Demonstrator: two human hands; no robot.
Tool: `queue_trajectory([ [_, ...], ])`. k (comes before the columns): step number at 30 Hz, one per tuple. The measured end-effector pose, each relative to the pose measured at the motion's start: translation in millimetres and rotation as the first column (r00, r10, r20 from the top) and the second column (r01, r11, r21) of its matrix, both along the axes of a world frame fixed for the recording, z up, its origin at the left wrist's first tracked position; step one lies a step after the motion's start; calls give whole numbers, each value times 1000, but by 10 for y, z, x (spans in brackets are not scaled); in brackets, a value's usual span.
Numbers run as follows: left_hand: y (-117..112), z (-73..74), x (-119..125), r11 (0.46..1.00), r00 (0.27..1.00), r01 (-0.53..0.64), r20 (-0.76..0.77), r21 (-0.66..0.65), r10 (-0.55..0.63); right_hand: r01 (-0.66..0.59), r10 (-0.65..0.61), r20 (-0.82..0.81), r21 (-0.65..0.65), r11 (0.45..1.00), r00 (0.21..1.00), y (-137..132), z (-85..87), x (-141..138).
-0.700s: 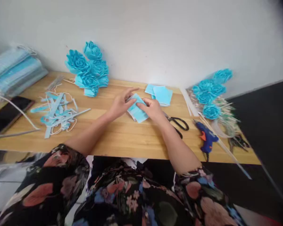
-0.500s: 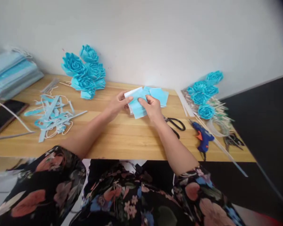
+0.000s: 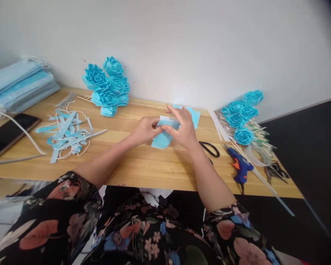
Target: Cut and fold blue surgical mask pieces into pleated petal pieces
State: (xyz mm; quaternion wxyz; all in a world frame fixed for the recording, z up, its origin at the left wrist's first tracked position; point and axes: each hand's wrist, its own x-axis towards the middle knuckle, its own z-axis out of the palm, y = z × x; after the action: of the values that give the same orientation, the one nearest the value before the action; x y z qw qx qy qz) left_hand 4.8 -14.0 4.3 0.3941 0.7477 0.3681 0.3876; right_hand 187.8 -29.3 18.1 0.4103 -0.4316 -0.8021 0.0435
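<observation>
Left hand (image 3: 146, 129): fingers pinching blue sheet (image 3: 162, 141) above wooden table (image 3: 143, 165). Right hand (image 3: 184, 127): thumb against sheet, fingers parted.

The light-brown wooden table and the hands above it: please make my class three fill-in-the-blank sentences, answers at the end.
The bare left hand grips a thin, pale ____ sheet beside the bare right hand.
The blue plastic glue gun has an ____ trigger.
Light-blue pleated face masks are piled at the ____ end of the table.
Missing words: blue; orange; left.

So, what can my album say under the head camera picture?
Left hand holds blue material, right hand curved around it, blue flowers on the table.
</observation>
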Motion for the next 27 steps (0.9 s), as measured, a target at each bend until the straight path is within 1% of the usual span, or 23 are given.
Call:
queue_trajectory([
  [2, -34, 15, 4, 997, 997, 2, -77, 73, 3, 9, -9, 19, -3, 1000, 1000, -17, -2, -17],
  [4, -49, 13, 13, 997, 995, 1, -103, 82, 8, 30, -31, -27, -34, 999, 999, -21, -19, -33],
  [6, -45, -4, 24, 999, 995, 12, -95, 40, -8, 54, -65, -140, -81, 995, 988, -16, -34, -37],
  [9, -12, -45, 32, 999, 998, 21, -66, -37, -23, 94, -131, -312, -132, 987, 941, 10, -51, -19],
  [13, 29, -82, 25, 994, 1000, -19, -25, -104, 17, 135, -185, -441, -143, 980, 878, 54, -73, 20],
  [15, 37, -84, 19, 987, 999, -33, -2, -158, 33, 154, -207, -464, -150, 977, 861, 65, -78, 31],
  [19, 38, -77, 16, 970, 998, -17, 52, -244, 31, 178, -231, -475, -155, 972, 849, 68, -86, 39],
  [24, 46, -94, 14, 966, 998, -34, 50, -255, 48, 187, -236, -505, -146, 971, 830, 72, -108, 45],
  [27, 54, -118, 12, 963, 995, -30, 79, -269, 53, 187, -239, -501, -153, 970, 832, 68, -101, 43],
])
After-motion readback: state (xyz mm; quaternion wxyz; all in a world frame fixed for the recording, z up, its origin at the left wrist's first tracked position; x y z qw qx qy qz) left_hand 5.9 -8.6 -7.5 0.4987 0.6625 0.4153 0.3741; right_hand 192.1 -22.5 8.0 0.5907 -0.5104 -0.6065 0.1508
